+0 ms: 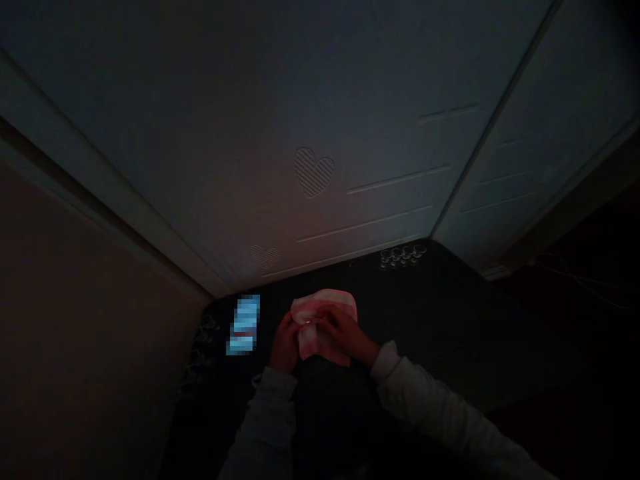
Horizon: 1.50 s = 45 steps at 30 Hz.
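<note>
Cloth (320,347): matt fabric. Glasses (397,255): clear, glossy. Tabletop (495,340): matt. Panel (225,133): smooth, partly ribbed.

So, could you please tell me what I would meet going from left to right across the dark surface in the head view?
Dim clear items, blue pixelated patch, left hand, pink-and-white cloth, cluster of clear round-rimmed objects.
</note>
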Each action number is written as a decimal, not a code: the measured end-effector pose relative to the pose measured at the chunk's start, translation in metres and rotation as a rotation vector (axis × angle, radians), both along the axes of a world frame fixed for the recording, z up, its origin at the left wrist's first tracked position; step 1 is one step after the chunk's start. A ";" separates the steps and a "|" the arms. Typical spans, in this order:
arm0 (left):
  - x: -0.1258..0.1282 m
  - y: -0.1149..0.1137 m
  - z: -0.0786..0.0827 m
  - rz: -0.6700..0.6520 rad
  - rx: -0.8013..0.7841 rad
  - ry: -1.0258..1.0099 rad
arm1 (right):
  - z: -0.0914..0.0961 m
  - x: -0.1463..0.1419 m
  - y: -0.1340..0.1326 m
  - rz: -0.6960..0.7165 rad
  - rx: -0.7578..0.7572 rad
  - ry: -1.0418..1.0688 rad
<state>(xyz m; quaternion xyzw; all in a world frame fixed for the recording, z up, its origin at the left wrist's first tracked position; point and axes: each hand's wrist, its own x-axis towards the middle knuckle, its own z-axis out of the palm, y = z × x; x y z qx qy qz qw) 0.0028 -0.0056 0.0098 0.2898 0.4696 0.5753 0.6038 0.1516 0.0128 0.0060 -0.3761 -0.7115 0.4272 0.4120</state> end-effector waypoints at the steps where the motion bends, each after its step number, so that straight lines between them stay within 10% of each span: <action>1: 0.000 -0.001 0.000 -0.021 -0.002 0.008 | -0.002 0.000 0.001 -0.004 -0.009 -0.008; 45: 0.003 -0.004 -0.003 -0.055 0.026 0.147 | 0.001 0.000 0.001 -0.066 -0.071 -0.023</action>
